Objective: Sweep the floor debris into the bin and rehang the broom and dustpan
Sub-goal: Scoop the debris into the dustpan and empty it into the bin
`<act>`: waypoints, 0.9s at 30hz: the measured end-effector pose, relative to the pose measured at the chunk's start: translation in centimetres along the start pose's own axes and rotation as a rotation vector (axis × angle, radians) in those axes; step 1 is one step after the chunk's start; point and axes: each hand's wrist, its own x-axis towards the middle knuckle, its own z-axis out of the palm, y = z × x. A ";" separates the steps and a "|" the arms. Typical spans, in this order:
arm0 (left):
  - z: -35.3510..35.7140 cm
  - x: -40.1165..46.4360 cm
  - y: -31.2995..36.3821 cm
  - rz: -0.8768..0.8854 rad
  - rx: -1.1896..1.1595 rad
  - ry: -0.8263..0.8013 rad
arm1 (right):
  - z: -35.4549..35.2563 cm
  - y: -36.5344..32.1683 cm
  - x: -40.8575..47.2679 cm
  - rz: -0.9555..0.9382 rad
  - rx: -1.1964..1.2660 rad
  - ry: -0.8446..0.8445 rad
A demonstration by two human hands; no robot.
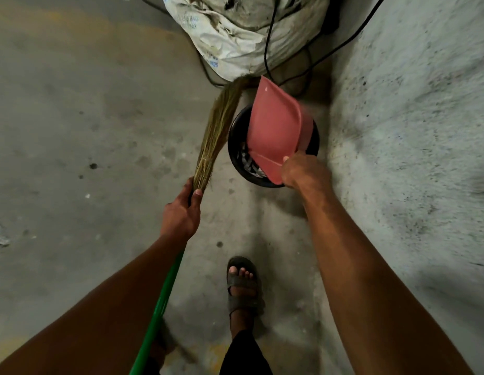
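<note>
Concrete floor [73,104], far sack [230,36]. Dustpan [273,128] gripped by right hand [303,170], tipped over bin [235,158] for emptying; broom [216,131] clasped by left hand [181,215], kept aside.

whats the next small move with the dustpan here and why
Probably lift the dustpan clear of the bin: the right hand holds it tipped over the bin's mouth with no debris visible on it, while the left hand grips the broom.

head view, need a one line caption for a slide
Right hand tips a pink dustpan over a black bin while the left hand holds a grass broom.
</note>
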 end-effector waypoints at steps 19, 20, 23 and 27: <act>-0.1 0.2 0.6 0.070 0.076 -0.031 | -0.3 2.1 1.0 0.076 -0.053 0.065; -0.1 0.0 0.7 0.070 0.077 -0.034 | -0.8 2.2 0.6 0.061 -0.048 0.066; -0.1 -0.6 1.0 0.061 0.079 -0.048 | -2.9 2.5 -1.0 0.041 -0.013 0.101; -0.4 -0.9 1.5 0.045 0.065 -0.056 | -5.7 2.1 -4.1 0.034 0.019 0.078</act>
